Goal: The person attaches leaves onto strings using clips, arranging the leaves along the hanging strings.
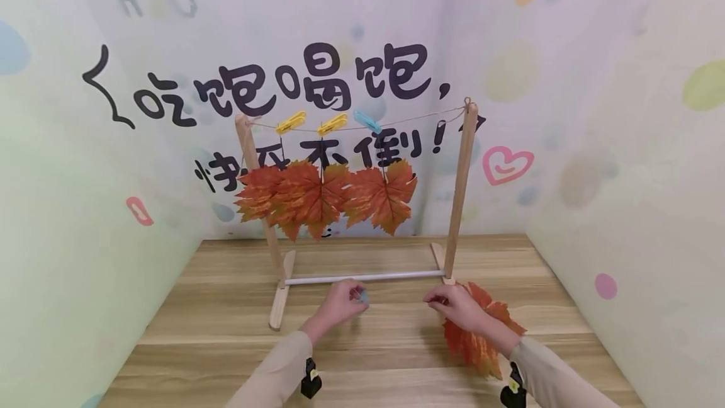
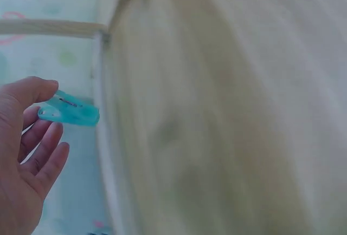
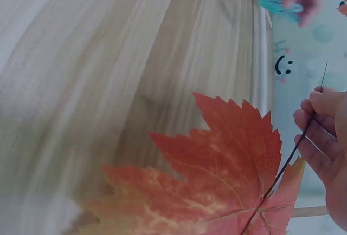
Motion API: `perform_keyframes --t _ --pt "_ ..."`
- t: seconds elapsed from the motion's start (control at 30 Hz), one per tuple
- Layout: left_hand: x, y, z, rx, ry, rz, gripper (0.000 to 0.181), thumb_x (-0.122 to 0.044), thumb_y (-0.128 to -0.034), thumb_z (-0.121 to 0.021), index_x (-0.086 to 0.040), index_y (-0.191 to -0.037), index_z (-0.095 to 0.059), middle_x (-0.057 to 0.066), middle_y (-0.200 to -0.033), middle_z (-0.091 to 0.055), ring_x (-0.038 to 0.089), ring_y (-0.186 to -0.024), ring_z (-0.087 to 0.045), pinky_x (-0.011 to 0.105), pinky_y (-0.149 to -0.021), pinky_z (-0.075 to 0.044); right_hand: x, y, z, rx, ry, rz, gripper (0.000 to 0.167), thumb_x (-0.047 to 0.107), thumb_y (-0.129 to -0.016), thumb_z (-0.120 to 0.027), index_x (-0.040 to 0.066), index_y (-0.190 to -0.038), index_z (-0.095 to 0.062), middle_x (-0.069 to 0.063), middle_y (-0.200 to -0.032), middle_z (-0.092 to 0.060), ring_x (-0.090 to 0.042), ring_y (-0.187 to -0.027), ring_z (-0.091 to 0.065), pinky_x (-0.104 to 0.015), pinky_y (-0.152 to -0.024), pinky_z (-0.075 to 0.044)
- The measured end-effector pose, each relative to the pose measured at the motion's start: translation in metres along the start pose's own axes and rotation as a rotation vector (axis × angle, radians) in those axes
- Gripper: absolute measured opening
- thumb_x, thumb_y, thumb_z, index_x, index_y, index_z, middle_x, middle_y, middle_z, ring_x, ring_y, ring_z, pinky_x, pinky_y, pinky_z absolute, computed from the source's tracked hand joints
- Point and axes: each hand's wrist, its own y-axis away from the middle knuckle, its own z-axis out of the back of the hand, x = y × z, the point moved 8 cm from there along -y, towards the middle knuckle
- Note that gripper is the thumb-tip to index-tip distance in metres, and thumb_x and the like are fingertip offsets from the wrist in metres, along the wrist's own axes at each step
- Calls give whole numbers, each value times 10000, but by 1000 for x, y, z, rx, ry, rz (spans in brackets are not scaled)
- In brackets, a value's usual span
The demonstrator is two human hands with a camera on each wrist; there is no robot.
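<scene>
Between thumb and fingers, my left hand (image 1: 342, 302) pinches a blue clothespin (image 2: 70, 110), raised above the table in front of the rack's white bar. My right hand (image 1: 455, 306) holds an orange-red maple leaf (image 3: 217, 175) by its thin dark stem (image 3: 293, 151); the leaf hangs below and behind that hand in the head view. On the wooden rack, a string (image 1: 413, 121) runs between two posts. Two yellow clothespins (image 1: 333, 124) and a blue clothespin (image 1: 368, 121) sit on it, with maple leaves (image 1: 385, 197) hanging beneath.
The rack's left post (image 1: 260, 200) and right post (image 1: 461, 194) stand on flat wooden feet (image 1: 279, 307). A white bar (image 1: 391, 276) joins them low down. The wood-grain table (image 1: 385, 357) is bordered by printed curtains (image 1: 612, 143) at the back and sides.
</scene>
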Motion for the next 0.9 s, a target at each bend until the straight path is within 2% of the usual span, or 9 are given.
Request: perform_keyframes --t 0.13,0.27,0.37,0.47,0.6,0.73,0.9 --pt "-30 -12 18 -5 41 -35 255 -25 -718 -700 46 -956 -642 83 -820 -644 161 -734 -598 210 -640 -494 10 -7 13 5 -16 12 96 20 -836 -615 45 -901 -680 -19 -835 -670 -70 -712 -585 -216 -594 -501" --pt "-57 -26 38 1 63 -49 263 -33 -724 -692 32 -972 -635 82 -870 -649 167 -787 -613 225 -700 -509 22 -18 36 -32 -29 14 96 29 -839 -614 35 -908 -681 -39 -834 -674 -90 -681 -585 -220 -559 -491" --pt "-74 -37 55 -23 65 -79 260 -20 -719 -702 20 -967 -634 85 -877 -647 181 -805 -623 240 -726 -515 33 -27 57 -96 0 38 100 33 -833 -625 47 -908 -688 -39 -838 -681 -85 -696 -608 -212 -572 -497" --pt "-90 -47 73 -63 68 -137 243 10 -702 -715 30 -930 -634 105 -852 -651 210 -786 -636 250 -710 -525 44 -37 77 -180 16 93 113 2 -809 -642 37 -900 -700 -61 -836 -691 -109 -707 -638 -219 -586 -516" --pt "-108 -58 94 -97 29 -183 249 -7 -690 -750 24 -907 -633 107 -856 -650 206 -783 -636 235 -695 -526 58 -48 96 -273 31 161 130 -41 -784 -652 2 -896 -702 -105 -836 -693 -131 -707 -650 -227 -586 -525" --pt "-128 -68 111 -84 -6 -199 282 -47 -687 -772 9 -925 -631 109 -891 -639 217 -820 -620 268 -726 -525 66 -57 108 -321 31 144 130 -17 -794 -651 3 -913 -699 -104 -850 -692 -98 -702 -636 -199 -590 -516" --pt "-155 -79 133 -66 -16 -253 267 -91 -710 -767 -9 -924 -630 92 -882 -636 249 -838 -611 328 -750 -524 77 -70 123 -362 17 120 138 11 -800 -656 19 -931 -699 -100 -858 -693 -102 -708 -638 -190 -632 -519"
